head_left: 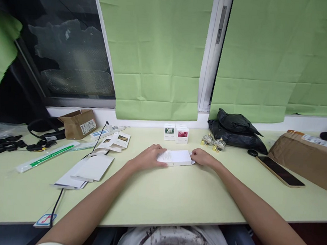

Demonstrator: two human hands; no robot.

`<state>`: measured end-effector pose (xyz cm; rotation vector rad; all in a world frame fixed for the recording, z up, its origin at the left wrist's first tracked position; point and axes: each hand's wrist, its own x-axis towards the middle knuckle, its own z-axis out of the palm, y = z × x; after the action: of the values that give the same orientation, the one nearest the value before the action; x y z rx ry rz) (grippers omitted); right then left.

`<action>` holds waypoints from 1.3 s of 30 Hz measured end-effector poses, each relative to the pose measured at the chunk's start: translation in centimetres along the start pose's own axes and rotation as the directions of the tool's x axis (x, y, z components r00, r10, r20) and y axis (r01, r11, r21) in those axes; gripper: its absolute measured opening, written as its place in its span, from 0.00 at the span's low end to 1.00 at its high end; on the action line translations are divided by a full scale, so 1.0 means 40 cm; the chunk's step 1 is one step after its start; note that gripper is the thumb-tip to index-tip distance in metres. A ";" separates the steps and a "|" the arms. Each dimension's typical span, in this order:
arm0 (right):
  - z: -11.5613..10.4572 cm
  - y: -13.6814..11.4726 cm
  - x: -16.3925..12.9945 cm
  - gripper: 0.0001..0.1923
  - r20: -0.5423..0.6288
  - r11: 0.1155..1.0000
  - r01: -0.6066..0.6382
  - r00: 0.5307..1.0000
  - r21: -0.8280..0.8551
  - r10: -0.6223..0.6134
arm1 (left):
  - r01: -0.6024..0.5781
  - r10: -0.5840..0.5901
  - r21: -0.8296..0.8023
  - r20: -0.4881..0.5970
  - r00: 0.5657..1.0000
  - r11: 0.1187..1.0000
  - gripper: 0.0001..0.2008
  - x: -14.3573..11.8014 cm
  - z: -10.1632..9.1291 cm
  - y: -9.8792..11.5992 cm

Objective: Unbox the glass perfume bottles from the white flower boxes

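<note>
At my nine o'clock lie flat white cartons (90, 169), unfolded. My left hand (149, 156) presses fingers down on a flat white carton (176, 157) at twelve o'clock on the table (161, 200); my right hand (202, 157) pinches its other end. Beyond stand two finished boxes (176, 133); this one looks barely begun.

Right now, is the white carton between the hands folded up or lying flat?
Lying flat: the white carton rests low on the table, both hands pressing its ends.

my pale green desk (158, 200) faced dark window (65, 42); green blinds (156, 52) hung over white sill (304, 122).
</note>
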<state>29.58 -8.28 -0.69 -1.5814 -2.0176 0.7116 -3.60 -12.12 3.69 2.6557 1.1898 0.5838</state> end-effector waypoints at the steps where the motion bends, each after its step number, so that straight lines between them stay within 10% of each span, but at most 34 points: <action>1: -0.004 0.007 0.002 0.12 -0.012 1.000 -0.008 1.000 -0.020 0.008 | 0.015 -0.015 -0.001 0.008 1.000 1.000 0.37 -0.002 -0.010 -0.005; 8: -0.022 0.023 0.007 0.08 -0.134 0.989 -0.066 0.990 -0.133 0.048 | 0.169 -0.160 0.102 -0.085 0.983 0.980 0.36 -0.006 -0.058 -0.064; 14: -0.025 0.001 -0.008 0.05 -0.304 0.974 -0.112 0.951 -0.197 0.048 | 0.342 -0.400 -0.212 -0.379 0.834 0.915 0.41 0.014 -0.043 -0.072; 18: -0.023 -0.059 -0.041 0.08 -0.407 0.974 0.115 0.894 -0.194 -0.187 | 0.204 -0.473 -0.833 -0.077 0.878 0.515 0.41 0.031 -0.020 -0.020; 20: -0.011 -0.098 -0.064 0.10 -0.379 0.947 0.297 0.868 -0.126 -0.323 | 0.200 -0.424 -0.947 0.077 0.902 0.253 0.43 0.034 -0.011 0.015; 23: 0.022 -0.147 -0.094 0.13 -0.261 0.899 0.432 0.877 0.064 -0.403 | 0.137 -0.359 -0.987 0.096 0.928 0.089 0.39 0.035 0.000 0.062; 32: 0.079 -0.176 -0.101 0.18 0.172 0.717 0.073 0.949 0.693 -0.263 | 0.019 -0.298 -0.993 -0.016 0.954 0.113 0.22 0.034 0.031 0.079; 39: 0.061 -0.178 -0.094 0.18 0.138 0.520 -0.028 0.975 0.854 -0.173 | 0.033 -0.343 -0.996 0.002 0.940 0.085 0.25 0.031 0.035 0.078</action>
<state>23.64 -13.62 1.96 -0.8153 -1.4008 1.5870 -0.14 -13.27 3.72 1.1811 0.6534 1.1438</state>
